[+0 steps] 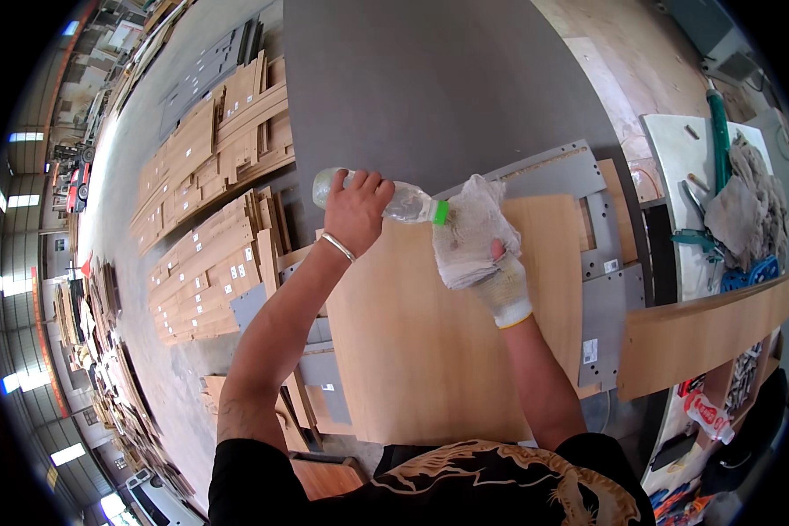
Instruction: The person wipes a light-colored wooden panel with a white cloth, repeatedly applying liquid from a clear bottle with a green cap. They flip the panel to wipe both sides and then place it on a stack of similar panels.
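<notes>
Over wood-grain panel [430,351], left hand [356,213] grips clear plastic bottle [403,203] laid sideways, fingers wrapped over its body, green cap [442,212] pointing toward 3 o'clock. Right hand [500,285], in white glove, clutches crumpled white rag [469,230] just beside cap, touching or nearly so. Grey board [430,88] lies at 12 o'clock. Stacked wood panels [206,254] at 9 o'clock. Cluttered bench [666,149] at 2 o'clock.

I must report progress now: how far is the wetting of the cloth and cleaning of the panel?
Done: no wiped area can be told. In hand: the left hand tips a clear bottle, green neck against the cloth in the gloved right hand. Left: the wooden panel under them, not yet touched by the cloth.
</notes>
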Action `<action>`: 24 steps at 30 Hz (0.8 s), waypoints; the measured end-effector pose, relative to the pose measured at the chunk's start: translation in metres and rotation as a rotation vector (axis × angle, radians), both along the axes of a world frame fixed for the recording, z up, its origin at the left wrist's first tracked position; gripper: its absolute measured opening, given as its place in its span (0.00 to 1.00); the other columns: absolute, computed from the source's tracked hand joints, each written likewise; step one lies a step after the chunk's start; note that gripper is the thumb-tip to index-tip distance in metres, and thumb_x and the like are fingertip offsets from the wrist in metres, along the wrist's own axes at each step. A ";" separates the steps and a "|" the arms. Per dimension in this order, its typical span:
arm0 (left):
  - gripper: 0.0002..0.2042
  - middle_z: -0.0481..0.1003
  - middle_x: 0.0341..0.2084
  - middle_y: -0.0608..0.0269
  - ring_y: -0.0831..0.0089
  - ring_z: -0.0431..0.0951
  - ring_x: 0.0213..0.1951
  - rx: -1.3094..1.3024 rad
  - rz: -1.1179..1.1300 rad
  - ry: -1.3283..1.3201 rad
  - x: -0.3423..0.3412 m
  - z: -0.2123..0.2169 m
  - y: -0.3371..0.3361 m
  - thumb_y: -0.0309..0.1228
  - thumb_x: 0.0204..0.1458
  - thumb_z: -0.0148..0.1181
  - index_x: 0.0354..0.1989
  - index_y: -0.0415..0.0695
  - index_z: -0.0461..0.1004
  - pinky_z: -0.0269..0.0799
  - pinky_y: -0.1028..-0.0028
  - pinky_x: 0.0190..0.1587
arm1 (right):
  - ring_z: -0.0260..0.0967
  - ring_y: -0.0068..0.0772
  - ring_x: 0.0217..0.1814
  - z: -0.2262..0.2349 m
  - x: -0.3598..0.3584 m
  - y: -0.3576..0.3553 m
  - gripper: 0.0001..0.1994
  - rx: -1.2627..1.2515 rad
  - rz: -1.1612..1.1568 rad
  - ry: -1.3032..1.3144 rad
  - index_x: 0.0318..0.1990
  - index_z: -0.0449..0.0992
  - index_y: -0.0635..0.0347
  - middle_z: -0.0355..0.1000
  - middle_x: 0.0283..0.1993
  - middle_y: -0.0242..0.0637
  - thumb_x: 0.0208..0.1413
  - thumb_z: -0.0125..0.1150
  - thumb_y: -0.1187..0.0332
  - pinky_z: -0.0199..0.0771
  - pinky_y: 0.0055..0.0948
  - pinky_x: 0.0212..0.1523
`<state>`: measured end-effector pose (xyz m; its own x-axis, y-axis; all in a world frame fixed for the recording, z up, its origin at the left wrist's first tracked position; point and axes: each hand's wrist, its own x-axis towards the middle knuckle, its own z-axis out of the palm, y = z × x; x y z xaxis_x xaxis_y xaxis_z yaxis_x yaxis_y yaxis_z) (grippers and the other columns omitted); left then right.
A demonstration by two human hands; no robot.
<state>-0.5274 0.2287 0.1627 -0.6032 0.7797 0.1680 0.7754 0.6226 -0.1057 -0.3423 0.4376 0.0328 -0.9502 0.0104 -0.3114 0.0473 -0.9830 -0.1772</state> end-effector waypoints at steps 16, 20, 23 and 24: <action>0.16 0.75 0.34 0.63 0.60 0.77 0.43 0.071 0.043 0.095 -0.001 0.014 -0.048 0.18 0.33 0.63 0.34 0.46 0.73 0.66 0.56 0.54 | 0.56 0.48 0.80 0.031 -0.025 -0.041 0.34 0.097 0.038 0.075 0.77 0.56 0.57 0.58 0.78 0.42 0.73 0.53 0.48 0.59 0.52 0.78; 0.20 0.80 0.42 0.64 0.61 0.78 0.50 0.157 0.094 0.104 -0.007 -0.014 -0.054 0.21 0.37 0.68 0.42 0.47 0.76 0.66 0.56 0.56 | 0.58 0.48 0.79 0.054 -0.035 -0.040 0.32 -0.064 0.068 0.100 0.77 0.56 0.56 0.59 0.77 0.42 0.73 0.53 0.49 0.61 0.53 0.77; 0.24 0.81 0.48 0.64 0.60 0.78 0.55 0.276 0.321 0.018 -0.021 -0.044 -0.048 0.25 0.38 0.73 0.48 0.48 0.77 0.67 0.55 0.58 | 0.60 0.48 0.77 0.059 -0.043 -0.035 0.31 -0.124 0.050 0.143 0.77 0.56 0.53 0.61 0.76 0.42 0.74 0.52 0.50 0.65 0.54 0.75; 0.22 0.81 0.48 0.68 0.60 0.77 0.56 0.329 0.454 -0.087 -0.025 -0.056 -0.042 0.26 0.38 0.75 0.47 0.49 0.78 0.69 0.57 0.58 | 0.60 0.49 0.77 0.057 -0.043 -0.031 0.32 -0.097 0.035 0.132 0.77 0.56 0.54 0.61 0.76 0.42 0.74 0.52 0.50 0.66 0.55 0.74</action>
